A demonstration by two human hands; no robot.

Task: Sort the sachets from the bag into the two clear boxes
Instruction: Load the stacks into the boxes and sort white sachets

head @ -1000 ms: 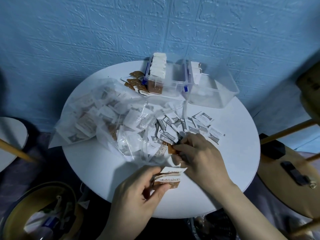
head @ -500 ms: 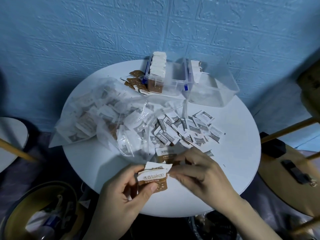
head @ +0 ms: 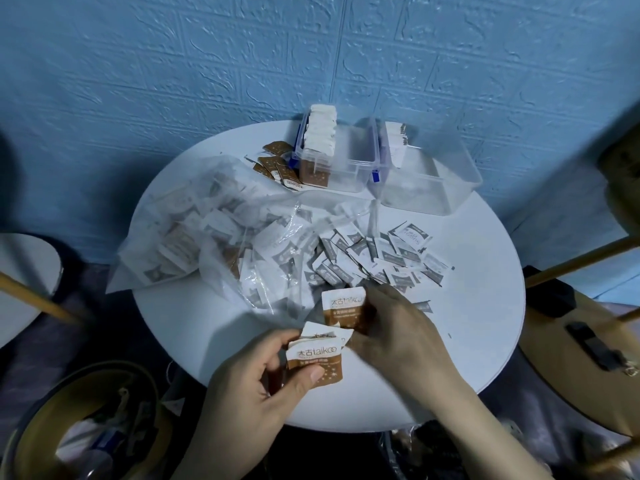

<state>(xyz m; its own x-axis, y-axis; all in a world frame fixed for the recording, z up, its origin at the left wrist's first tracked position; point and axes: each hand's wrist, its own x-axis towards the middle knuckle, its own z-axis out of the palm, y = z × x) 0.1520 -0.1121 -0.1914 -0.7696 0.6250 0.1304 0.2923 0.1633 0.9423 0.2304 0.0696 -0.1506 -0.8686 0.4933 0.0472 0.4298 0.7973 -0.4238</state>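
My left hand [head: 256, 386] holds a small stack of brown-and-white sachets [head: 317, 360] near the table's front edge. My right hand [head: 398, 327] pinches another brown sachet [head: 343, 308], held upright just above that stack. A clear plastic bag [head: 207, 230] full of sachets lies on the left of the table, its mouth spilling grey-and-white sachets [head: 374, 258] across the middle. At the back stand two clear boxes: the left box [head: 349, 157] holds a row of brown sachets, the right box [head: 436, 178] holds a few white ones.
Several loose brown sachets [head: 277, 168] lie left of the boxes. The round white table [head: 485, 327] stands against a blue wall. A wooden chair with a tan bag [head: 571, 348] is at the right; a round bin [head: 86, 420] is at the lower left.
My right hand has picked a brown sachet from the pile and drawn it back toward the stack. My left hand has moved left and nearer to me with its stack.
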